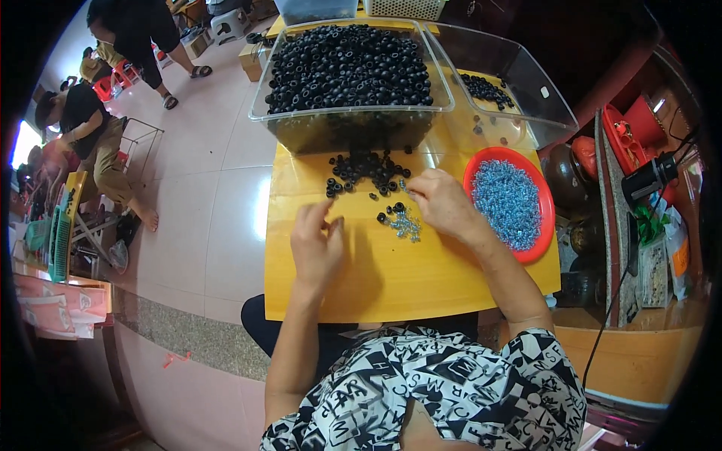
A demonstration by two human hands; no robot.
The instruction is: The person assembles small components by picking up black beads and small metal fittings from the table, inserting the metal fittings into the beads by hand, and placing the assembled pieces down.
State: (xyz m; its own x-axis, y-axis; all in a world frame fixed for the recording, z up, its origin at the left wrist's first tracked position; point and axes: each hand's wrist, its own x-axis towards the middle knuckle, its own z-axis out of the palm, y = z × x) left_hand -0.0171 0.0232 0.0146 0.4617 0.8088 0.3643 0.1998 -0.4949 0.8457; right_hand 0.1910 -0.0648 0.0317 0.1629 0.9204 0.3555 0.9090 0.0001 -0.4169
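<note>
My left hand (pixel 316 244) hovers over the yellow tabletop (pixel 331 297), thumb and index finger apart, with no piece visible between them. Beyond it, a loose heap of black hollow beads (pixel 365 169) lies in front of the clear bin. My right hand (pixel 449 204) is pinched at the fingertips, where a small clear-blue piece (pixel 404 185) shows. Between the hands sits a little pile of clear-blue pieces (pixel 407 227), with several black beads (pixel 395 208) beside it. Right of my right hand, a red oval tray (pixel 548 214) holds many more of the clear-blue pieces.
A clear plastic bin (pixel 346 124) heaped with black beads stands at the table's far side. Behind it to the right is another clear container (pixel 553 113) with some beads. A stone-edged shelf (pixel 613 218) stands at right. Other people, one seated (pixel 83 113), are at left.
</note>
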